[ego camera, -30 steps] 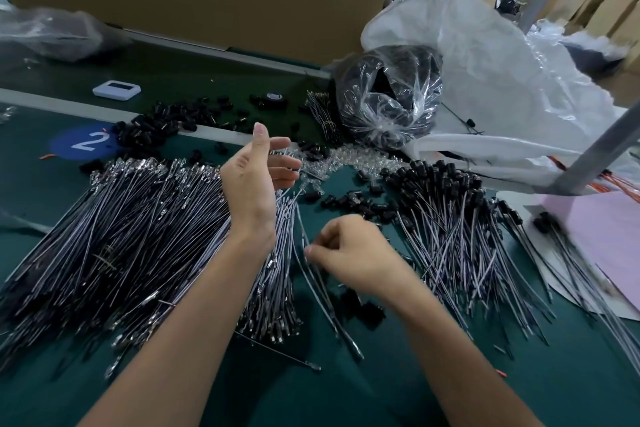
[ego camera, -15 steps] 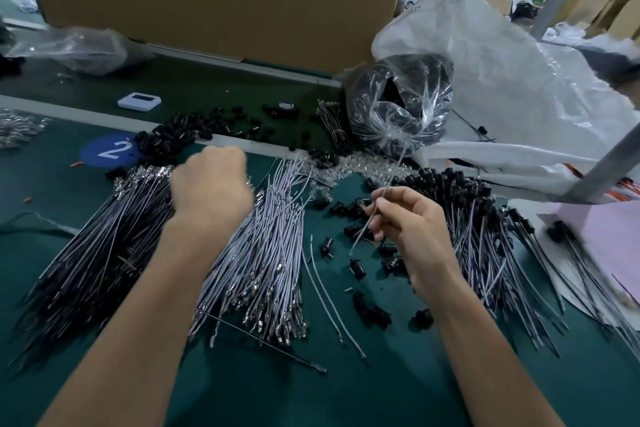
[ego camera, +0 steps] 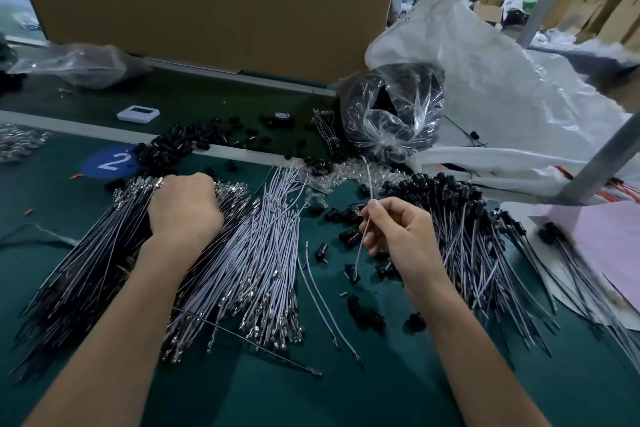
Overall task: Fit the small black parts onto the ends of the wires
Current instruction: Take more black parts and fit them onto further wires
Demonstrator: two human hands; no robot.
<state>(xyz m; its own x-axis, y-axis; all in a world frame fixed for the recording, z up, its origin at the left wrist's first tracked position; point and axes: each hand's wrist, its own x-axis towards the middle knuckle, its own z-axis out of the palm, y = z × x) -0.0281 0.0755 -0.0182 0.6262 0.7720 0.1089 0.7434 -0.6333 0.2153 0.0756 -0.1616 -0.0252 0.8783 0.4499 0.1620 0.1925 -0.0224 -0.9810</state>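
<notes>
my right hand (ego camera: 398, 236) pinches one thin grey wire (ego camera: 363, 240) between thumb and fingertips, its lower tip at a small black plastic part (ego camera: 353, 277) on the green mat (ego camera: 346, 392) — not yet seated, i judge. my left hand (ego camera: 185, 208) curls over the dark wire bundle (ego camera: 86, 270); whether it grips any i cannot tell. capped wires (ego camera: 460, 218) lie heaped on the right, but the bare grey heap (ego camera: 259, 253) looks no smaller — plenty left

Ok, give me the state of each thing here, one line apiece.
Left hand: on the dark wires, fingers curled under, grip hidden.
Right hand: pinches one white wire, near upright.
White wire pile: lying loose, no black parts fitted.
Capped wires: black parts fitted.
Loose black parts: scattered, unfitted.
</notes>
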